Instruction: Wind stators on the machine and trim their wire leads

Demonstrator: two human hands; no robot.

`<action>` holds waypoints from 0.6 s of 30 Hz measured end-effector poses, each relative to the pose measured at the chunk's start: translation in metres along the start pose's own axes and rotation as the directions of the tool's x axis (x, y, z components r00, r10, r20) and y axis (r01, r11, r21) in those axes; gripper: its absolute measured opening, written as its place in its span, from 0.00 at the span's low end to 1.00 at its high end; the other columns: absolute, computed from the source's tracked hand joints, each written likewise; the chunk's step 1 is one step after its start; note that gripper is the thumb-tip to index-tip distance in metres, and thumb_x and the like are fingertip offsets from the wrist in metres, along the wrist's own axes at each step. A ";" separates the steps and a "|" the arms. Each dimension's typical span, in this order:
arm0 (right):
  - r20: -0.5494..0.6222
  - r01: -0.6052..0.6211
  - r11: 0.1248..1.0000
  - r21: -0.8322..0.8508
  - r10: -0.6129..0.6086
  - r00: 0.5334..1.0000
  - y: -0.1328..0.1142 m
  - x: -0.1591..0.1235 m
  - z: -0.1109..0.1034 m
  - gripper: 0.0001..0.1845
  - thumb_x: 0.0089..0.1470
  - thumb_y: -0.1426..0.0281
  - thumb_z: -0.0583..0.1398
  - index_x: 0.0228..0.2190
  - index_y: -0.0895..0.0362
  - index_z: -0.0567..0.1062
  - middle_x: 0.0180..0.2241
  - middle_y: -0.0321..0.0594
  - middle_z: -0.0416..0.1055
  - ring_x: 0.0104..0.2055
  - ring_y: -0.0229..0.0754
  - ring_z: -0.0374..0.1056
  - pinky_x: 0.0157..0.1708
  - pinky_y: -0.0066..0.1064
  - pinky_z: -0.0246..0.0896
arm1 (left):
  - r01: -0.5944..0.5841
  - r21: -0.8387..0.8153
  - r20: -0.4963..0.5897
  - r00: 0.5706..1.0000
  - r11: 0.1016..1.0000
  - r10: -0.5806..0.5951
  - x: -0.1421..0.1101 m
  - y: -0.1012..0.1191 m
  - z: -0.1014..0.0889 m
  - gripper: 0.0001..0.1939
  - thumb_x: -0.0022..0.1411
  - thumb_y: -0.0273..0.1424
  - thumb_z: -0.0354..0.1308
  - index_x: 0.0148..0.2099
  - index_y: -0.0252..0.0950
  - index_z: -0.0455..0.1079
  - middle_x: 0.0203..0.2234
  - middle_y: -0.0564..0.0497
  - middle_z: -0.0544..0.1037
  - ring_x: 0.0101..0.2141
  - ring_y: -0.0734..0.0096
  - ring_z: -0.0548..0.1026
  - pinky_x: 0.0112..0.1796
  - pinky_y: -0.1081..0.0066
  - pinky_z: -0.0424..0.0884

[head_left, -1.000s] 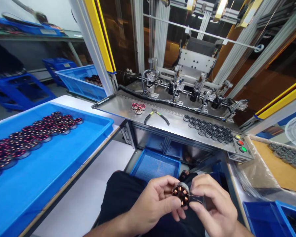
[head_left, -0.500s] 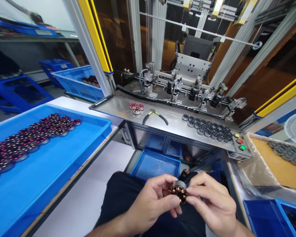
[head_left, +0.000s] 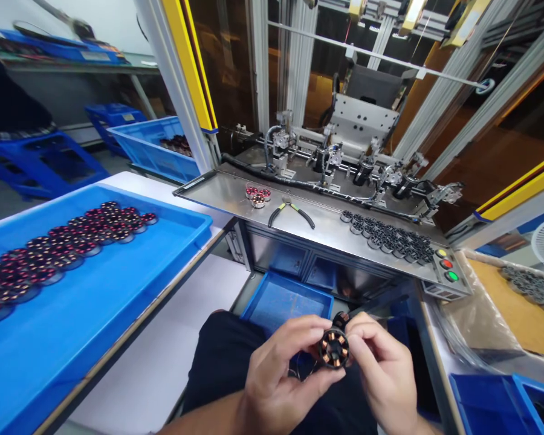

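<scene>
Over my lap, my left hand [head_left: 290, 368] grips a wound motor stator [head_left: 334, 348], a round black core with copper coils, between thumb and fingers. The open face of the stator is turned up toward me. Thin loose wire [head_left: 303, 367] hangs under it near my left palm. My right hand [head_left: 383, 362] is closed at the stator's right edge, thumb and forefinger pinched together against it; whether a wire end sits between them is hidden.
Wound stators fill part of a blue tray [head_left: 163, 266] on the left. On the metal ledge lie a few red-wired stators [head_left: 258, 196], pliers [head_left: 291, 211] and rows of black cores [head_left: 387, 237]. Behind stands the winding machine [head_left: 344, 160]. A button box [head_left: 446, 272] is on the right.
The stator has been turned so its coil face points more toward me. My left fingers have shifted to its upper rim, and my right fingers have drawn in closer together. The view has swung slightly left.
</scene>
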State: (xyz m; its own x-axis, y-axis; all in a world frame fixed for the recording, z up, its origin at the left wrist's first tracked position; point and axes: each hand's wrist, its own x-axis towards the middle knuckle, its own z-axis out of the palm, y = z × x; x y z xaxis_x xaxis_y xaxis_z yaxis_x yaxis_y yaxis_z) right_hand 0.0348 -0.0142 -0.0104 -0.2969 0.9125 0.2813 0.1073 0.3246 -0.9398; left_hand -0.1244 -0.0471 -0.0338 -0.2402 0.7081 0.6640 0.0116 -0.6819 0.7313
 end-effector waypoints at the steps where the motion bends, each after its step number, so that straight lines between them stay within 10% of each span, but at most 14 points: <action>1: 0.016 -0.070 0.994 0.078 0.069 0.998 0.005 -0.001 0.002 0.13 0.63 0.68 0.58 0.26 0.56 0.71 0.26 0.33 0.64 0.28 0.35 0.62 0.29 0.26 0.59 | -0.047 0.057 0.009 0.999 0.997 0.046 0.000 0.000 -0.001 0.34 0.50 0.16 0.69 0.58 0.39 0.68 0.44 0.46 0.79 0.45 0.65 0.79 0.43 0.74 0.80; 18: 0.230 -0.369 0.899 0.235 0.318 0.920 0.004 0.008 0.001 0.15 0.63 0.62 0.60 0.26 0.57 0.73 0.23 0.33 0.69 0.24 0.34 0.66 0.27 0.25 0.62 | -0.143 0.129 0.093 0.987 0.981 0.132 0.000 -0.005 -0.012 0.32 0.53 0.19 0.68 0.59 0.37 0.66 0.42 0.43 0.81 0.42 0.63 0.81 0.42 0.70 0.81</action>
State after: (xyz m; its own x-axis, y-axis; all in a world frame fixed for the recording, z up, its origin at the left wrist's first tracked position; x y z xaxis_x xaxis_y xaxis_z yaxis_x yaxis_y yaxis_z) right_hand 0.0322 -0.0054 -0.0121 -0.4569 0.8855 -0.0847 -0.0164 -0.1036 -0.9945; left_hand -0.1360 -0.0458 -0.0394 -0.1450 0.6261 0.7662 0.1713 -0.7468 0.6426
